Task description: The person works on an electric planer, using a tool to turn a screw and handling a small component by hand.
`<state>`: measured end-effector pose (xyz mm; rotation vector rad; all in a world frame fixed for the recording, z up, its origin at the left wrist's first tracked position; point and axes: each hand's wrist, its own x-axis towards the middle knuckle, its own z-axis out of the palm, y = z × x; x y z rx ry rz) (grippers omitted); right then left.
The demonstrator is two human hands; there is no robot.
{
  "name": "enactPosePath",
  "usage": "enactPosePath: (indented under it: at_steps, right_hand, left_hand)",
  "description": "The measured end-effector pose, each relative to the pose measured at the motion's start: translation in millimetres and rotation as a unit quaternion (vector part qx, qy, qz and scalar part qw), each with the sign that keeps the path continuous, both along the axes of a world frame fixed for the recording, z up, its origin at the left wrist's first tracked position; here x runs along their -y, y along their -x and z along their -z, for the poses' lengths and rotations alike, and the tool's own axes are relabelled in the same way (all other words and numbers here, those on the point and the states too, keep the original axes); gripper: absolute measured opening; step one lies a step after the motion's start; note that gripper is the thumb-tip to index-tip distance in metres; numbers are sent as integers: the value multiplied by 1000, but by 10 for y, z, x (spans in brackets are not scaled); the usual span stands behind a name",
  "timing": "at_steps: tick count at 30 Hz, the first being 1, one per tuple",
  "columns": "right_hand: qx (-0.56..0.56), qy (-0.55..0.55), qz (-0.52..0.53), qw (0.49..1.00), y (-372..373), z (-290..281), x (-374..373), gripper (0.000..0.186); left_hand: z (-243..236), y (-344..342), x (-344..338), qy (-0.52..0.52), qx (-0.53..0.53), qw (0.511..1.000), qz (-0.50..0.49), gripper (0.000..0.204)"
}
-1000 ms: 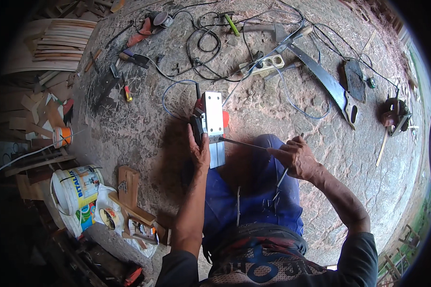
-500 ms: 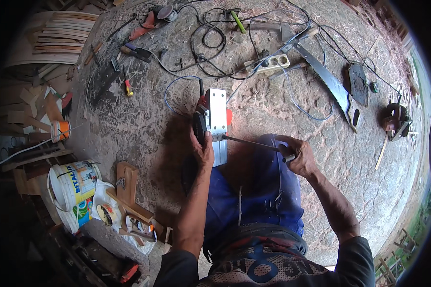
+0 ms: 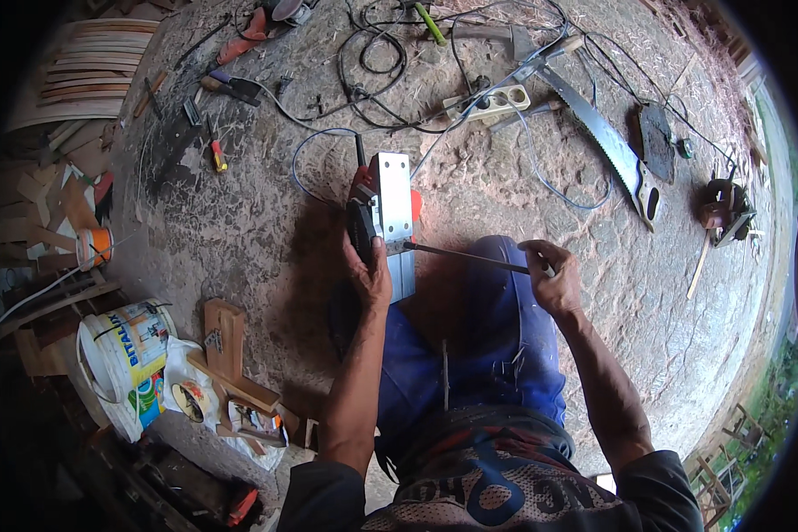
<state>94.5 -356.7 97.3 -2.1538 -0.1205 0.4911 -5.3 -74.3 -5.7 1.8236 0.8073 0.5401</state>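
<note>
A power tool, apparently an electric planer [image 3: 393, 191], with a bright metal plate and black and red body, rests between my knees. My left hand [image 3: 368, 270] is wrapped round its black side. My right hand [image 3: 551, 275] is closed on the crosswise handle of a long dark metal wrench [image 3: 461, 256], whose tip meets the tool at the lower end of the plate. Fingers of my left hand are partly hidden behind the tool's body.
A handsaw [image 3: 605, 133], power strip [image 3: 488, 104], tangled cords and hammer [image 3: 434, 31] lie ahead. A screwdriver [image 3: 218, 156] and grinder [image 3: 244, 42] are front-left. A circular saw [image 3: 718, 213] sits right. A white bucket [image 3: 111, 363] and wood blocks [image 3: 226, 341] are lower left.
My right hand has turned and raised the wrench's crosswise handle, changing its angle. My left hand still holds the tool. The whole view has shifted slightly.
</note>
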Motion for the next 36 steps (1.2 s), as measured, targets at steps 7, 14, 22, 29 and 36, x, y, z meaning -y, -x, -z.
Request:
enactPosePath:
  at_steps: [7,14,22,29,36]
  right_hand:
    - [11,-37,-250,968,112,-352,171,35]
    - [141,-46,-301,942,141,-364,209,34]
    - [150,57,-361,919,191,-391,182,52]
    - [225,102,-400,883,95,-554,69,50]
    - [90,-20,-194,977,63,-369,-31,19]
  left_hand:
    - [-23,-4,-11,36,3,999,-1,68]
    - [94,27,-77,-2,7,1000,2,64]
    - [17,15,-22,19,2,1000,3,63]
    - [71,40,-54,8,11,1000,3,64]
    - [70,28,-25,16,16,1000,-3,64]
